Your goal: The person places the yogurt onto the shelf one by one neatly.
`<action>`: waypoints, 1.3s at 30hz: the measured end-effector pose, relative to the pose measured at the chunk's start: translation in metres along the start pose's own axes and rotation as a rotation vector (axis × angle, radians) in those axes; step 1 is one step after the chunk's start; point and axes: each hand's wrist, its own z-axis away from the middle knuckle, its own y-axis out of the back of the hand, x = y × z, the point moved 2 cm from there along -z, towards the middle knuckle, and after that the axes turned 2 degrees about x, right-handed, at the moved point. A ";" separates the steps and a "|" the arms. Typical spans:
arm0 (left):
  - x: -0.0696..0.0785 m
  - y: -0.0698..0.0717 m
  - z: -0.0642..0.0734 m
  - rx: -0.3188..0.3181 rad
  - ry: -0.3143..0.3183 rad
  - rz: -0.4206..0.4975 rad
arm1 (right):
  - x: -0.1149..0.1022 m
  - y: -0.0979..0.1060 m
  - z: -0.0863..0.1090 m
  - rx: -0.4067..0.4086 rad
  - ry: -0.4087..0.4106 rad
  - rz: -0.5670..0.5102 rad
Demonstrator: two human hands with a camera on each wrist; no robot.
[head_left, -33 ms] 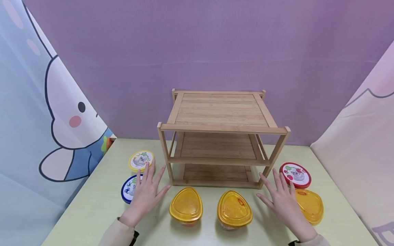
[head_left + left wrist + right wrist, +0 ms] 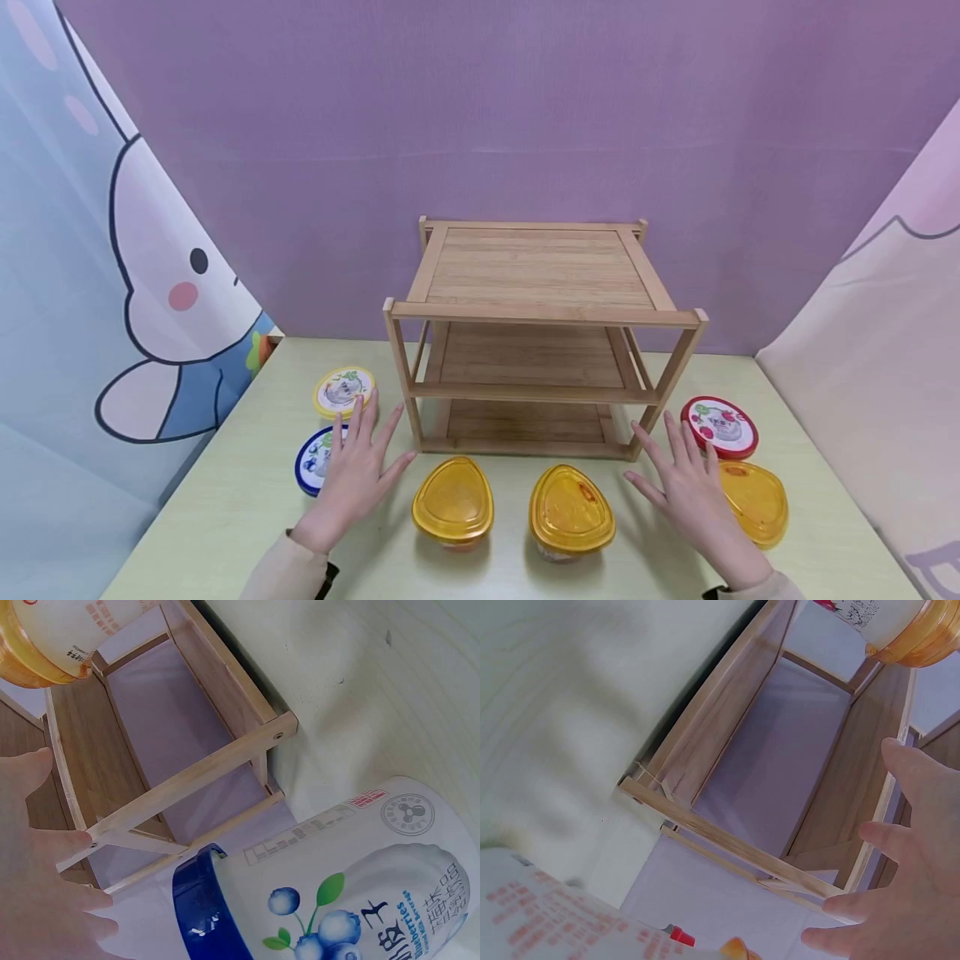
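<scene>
Fingers spread, my left hand hovers over the table beside a milk-drink tub with a blue lid, partly hiding it; the left wrist view shows blueberries on that tub. Behind it stands a yellow-rimmed tub. My right hand, also spread and holding nothing, is left of a tub with an orange lid and below a red-rimmed tub. Between the hands stand two tubs with rounded triangular orange lids, the left one and the right one.
A three-tier wooden shelf rack stands at the back middle of the pale table, its tiers bare. Behind it hangs a purple cloth. Printed cloths flank the table, a rabbit cartoon on the left one.
</scene>
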 end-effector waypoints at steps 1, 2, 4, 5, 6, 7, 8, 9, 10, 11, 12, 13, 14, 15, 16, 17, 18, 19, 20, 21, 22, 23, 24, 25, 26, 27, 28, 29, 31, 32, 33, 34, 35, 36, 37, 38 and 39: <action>0.000 0.000 0.000 0.001 0.000 0.000 | 0.000 0.000 0.000 0.002 0.001 0.002; -0.001 0.000 0.000 0.001 0.001 0.000 | 0.000 0.000 0.000 0.003 0.002 0.003; -0.002 -0.001 0.000 0.000 0.001 0.004 | 0.000 0.000 -0.001 0.005 0.004 0.002; -0.002 -0.001 0.000 -0.001 0.002 0.007 | 0.000 0.000 -0.001 0.006 0.006 0.002; -0.003 -0.001 0.000 -0.002 0.002 0.011 | 0.000 0.000 -0.001 0.008 0.007 0.000; -0.004 -0.001 0.000 -0.003 0.003 0.014 | 0.000 0.000 -0.001 0.010 0.009 -0.003; -0.004 -0.001 -0.001 -0.005 0.005 0.022 | -0.001 0.000 -0.001 0.010 0.009 -0.006; -0.005 -0.001 -0.001 -0.002 0.004 0.026 | -0.001 0.000 -0.001 0.010 0.010 -0.010; -0.005 0.000 -0.001 0.000 0.003 0.028 | -0.001 0.001 -0.001 0.009 0.011 -0.011; -0.005 0.001 -0.001 0.000 0.003 0.034 | -0.002 0.001 -0.002 0.009 0.012 -0.014; -0.006 0.001 -0.002 0.001 0.003 0.042 | -0.002 0.001 -0.002 0.010 0.015 -0.014; -0.006 0.002 -0.002 0.000 0.005 0.051 | -0.002 0.001 -0.002 0.011 0.019 -0.015; -0.007 0.003 -0.003 0.000 0.006 0.063 | -0.003 0.002 -0.003 0.012 0.021 -0.016; -0.007 0.004 -0.003 0.001 0.008 0.072 | -0.003 0.002 -0.003 0.012 0.024 -0.019; -0.008 0.005 -0.004 -0.003 0.013 0.090 | -0.004 0.002 -0.003 0.011 0.028 -0.024; -0.009 0.006 -0.005 -0.008 0.020 0.110 | -0.004 0.002 -0.003 0.009 0.030 -0.034; -0.010 0.008 -0.006 -0.009 0.024 0.130 | -0.005 0.003 -0.003 0.004 0.031 -0.046; -0.011 0.009 -0.007 -0.011 0.029 0.147 | -0.005 0.003 -0.004 0.002 0.033 -0.061; -0.011 0.010 -0.008 -0.014 0.035 0.169 | -0.006 0.004 -0.004 0.000 0.035 -0.075; -0.012 0.012 -0.009 -0.015 0.040 0.191 | -0.006 0.004 -0.004 -0.002 0.038 -0.091; -0.013 0.013 -0.011 -0.013 0.044 0.210 | -0.007 0.004 -0.004 -0.002 0.040 -0.107; -0.014 0.015 -0.012 -0.002 0.044 0.224 | -0.007 0.005 -0.004 0.000 0.043 -0.122; -0.014 0.017 -0.014 0.014 0.039 0.236 | -0.008 0.005 -0.004 0.001 0.045 -0.132; -0.015 0.018 -0.016 0.032 0.036 0.246 | -0.008 0.005 -0.004 0.002 0.047 -0.137; -0.015 0.020 -0.018 0.053 0.033 0.262 | -0.009 0.005 -0.004 0.003 0.047 -0.142; -0.015 0.021 -0.021 0.077 0.028 0.273 | -0.009 0.005 -0.004 0.002 0.045 -0.147; -0.016 0.023 -0.023 0.095 0.027 0.284 | -0.010 0.005 -0.004 0.000 0.041 -0.151; -0.016 0.024 -0.025 0.109 0.028 0.304 | -0.010 0.004 -0.004 0.001 0.040 -0.153; -0.016 0.027 -0.030 0.114 0.046 0.358 | -0.012 0.004 -0.003 0.011 0.040 -0.159; -0.016 0.029 -0.033 0.108 0.060 0.393 | -0.012 0.004 -0.003 0.022 0.045 -0.165; -0.016 0.030 -0.035 0.103 0.076 0.427 | -0.013 0.004 -0.003 0.030 0.050 -0.170; -0.016 0.032 -0.038 0.097 0.092 0.462 | -0.013 0.003 -0.003 0.042 0.058 -0.176; -0.015 0.034 -0.040 0.095 0.105 0.495 | -0.014 0.003 -0.003 0.055 0.068 -0.182; -0.015 0.035 -0.042 0.096 0.121 0.524 | -0.014 0.003 -0.003 0.067 0.077 -0.188; -0.014 0.036 -0.045 0.099 0.136 0.552 | -0.015 0.002 -0.002 0.078 0.088 -0.195; -0.014 0.037 -0.047 0.104 0.147 0.576 | -0.015 0.002 -0.002 0.090 0.097 -0.199; -0.013 0.038 -0.049 0.113 0.153 0.600 | -0.016 0.002 -0.002 0.098 0.104 -0.206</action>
